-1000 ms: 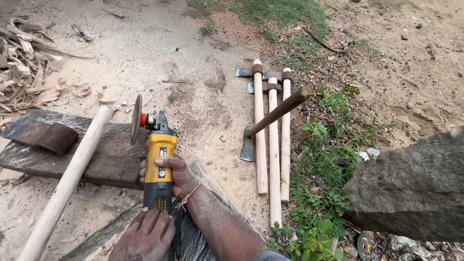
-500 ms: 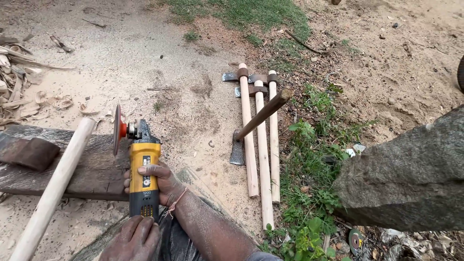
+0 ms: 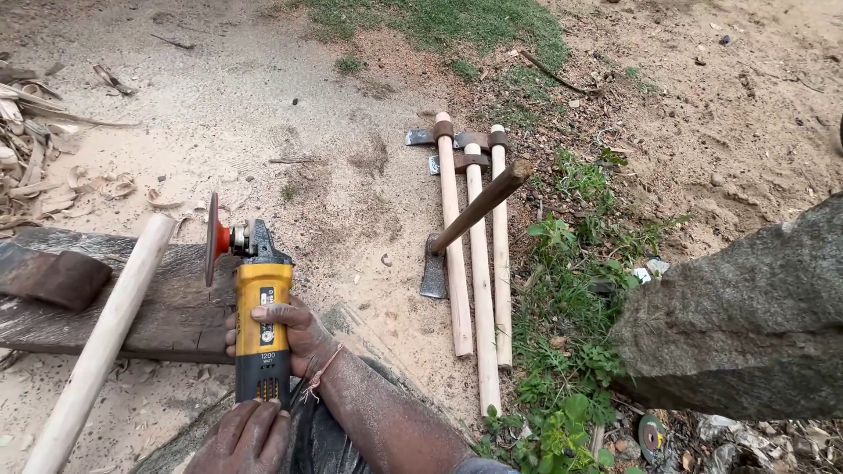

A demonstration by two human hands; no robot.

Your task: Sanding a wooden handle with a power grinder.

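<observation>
My right hand (image 3: pixel 294 338) grips the yellow body of an angle grinder (image 3: pixel 262 329), a string tied round the wrist. My left hand (image 3: pixel 241 436) is closed at the grinder's rear end, low in the view. The grinder's disc (image 3: pixel 211 250) stands on edge, just right of the top of a pale wooden handle (image 3: pixel 105 338). That handle lies slanted across a dark wooden plank (image 3: pixel 176 307). A dark metal tool head (image 3: pixel 53 276) rests on the plank's left part.
Three pale-handled axes (image 3: pixel 457 254) lie side by side on the sandy ground to the right, with a darker-handled tool (image 3: pixel 479 211) slanted over them. Wood shavings (image 3: pixel 35 167) lie at the left. A large grey rock (image 3: pixel 746 325) and weeds (image 3: pixel 571 351) fill the right.
The view has shifted a little, so everything sits slightly differently in the frame. Both hands keep their hold on the grinder, and the disc stays beside the pale handle's top.
</observation>
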